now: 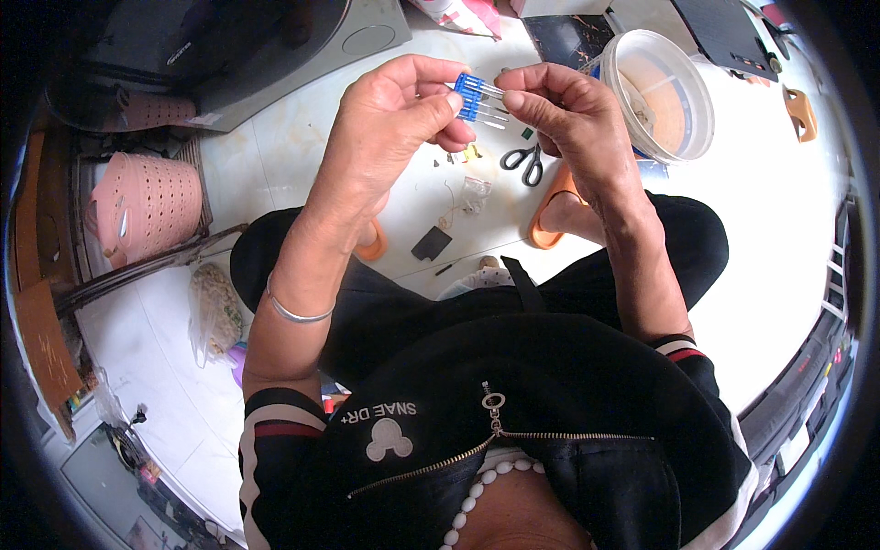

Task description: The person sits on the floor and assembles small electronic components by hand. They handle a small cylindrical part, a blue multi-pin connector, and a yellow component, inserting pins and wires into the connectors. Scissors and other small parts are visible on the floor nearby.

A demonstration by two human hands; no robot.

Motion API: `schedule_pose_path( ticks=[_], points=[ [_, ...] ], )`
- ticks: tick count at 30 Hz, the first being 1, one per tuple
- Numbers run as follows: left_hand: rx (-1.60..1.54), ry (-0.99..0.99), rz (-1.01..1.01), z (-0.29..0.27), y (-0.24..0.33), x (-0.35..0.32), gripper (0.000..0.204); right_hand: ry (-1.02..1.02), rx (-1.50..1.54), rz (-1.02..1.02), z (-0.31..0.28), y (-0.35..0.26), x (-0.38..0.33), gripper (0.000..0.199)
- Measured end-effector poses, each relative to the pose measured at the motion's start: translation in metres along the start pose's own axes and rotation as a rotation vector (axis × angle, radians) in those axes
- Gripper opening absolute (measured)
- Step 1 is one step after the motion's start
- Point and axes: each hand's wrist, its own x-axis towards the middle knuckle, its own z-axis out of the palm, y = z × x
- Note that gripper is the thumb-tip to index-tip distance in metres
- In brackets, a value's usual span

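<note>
My left hand (394,115) is closed on a small blue plastic needle holder (469,92), gripped between thumb and fingers. Several slim metal needles (492,116) stick out of its right side. My right hand (573,110) is pinched at the tips of the upper needles, close beside the holder. Both hands are raised above the floor between my knees. Below them lie black-handled scissors (524,165), a little clear plastic bag (476,194) and a flat black square piece (431,243).
At the right stands a whitish plastic bucket (697,151). A pink perforated basket (151,206) and a plastic bag of pale stuff (215,312) are at the left. A large dark-fronted appliance (275,64) takes up the upper left. An orange stool-like item (800,115) lies far right.
</note>
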Motion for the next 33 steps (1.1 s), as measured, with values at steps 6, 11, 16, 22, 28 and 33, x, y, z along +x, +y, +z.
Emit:
schedule_pose_path(
  ticks=[6,11,16,22,28,33],
  points=[
    [0.004,-0.013,-0.004,-0.001,-0.001,0.001,0.024,-0.013,0.033,0.058,0.000,0.002,0.001,0.021],
    [-0.042,0.005,-0.009,-0.001,-0.002,0.002,0.026,0.017,-0.003,-0.013,0.001,-0.001,0.001,0.020],
    [-0.053,-0.036,-0.069,-0.003,-0.001,0.003,0.024,0.029,0.010,-0.086,0.005,0.000,0.001,0.019],
    [-0.073,0.003,-0.054,-0.001,-0.001,0.003,0.028,0.033,-0.027,-0.077,0.002,-0.001,0.001,0.018],
    [-0.036,0.006,-0.037,-0.002,0.001,0.003,0.027,0.031,-0.109,-0.086,-0.005,-0.003,0.001,0.014],
    [-0.032,0.008,-0.004,-0.003,0.000,0.005,0.027,0.017,-0.131,-0.046,-0.007,-0.009,-0.001,0.013]
  ],
)
